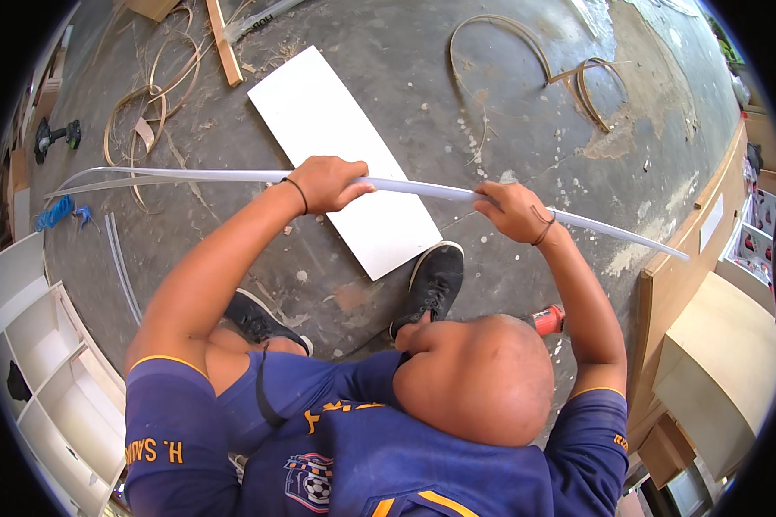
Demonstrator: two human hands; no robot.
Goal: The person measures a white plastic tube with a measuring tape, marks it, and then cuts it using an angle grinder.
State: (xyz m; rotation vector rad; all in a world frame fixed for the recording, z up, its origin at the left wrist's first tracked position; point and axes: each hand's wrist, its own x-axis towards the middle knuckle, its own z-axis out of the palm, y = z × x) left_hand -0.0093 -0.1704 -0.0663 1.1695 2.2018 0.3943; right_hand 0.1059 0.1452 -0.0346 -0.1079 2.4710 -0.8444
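Strip (414,187): crossed above the white board (315,103), long axis running left to right, right end pointing toward the wooden panel (672,289).
Left hand (329,183): fingers curled closed around the strip.
Right hand (516,212): likewise gripped it.
Floor (388,95): stained grey.
Shelving (52,340): stood at left.

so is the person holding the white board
No, the left grip and right grip both hold the long pale strip, while the white board lies on the floor.
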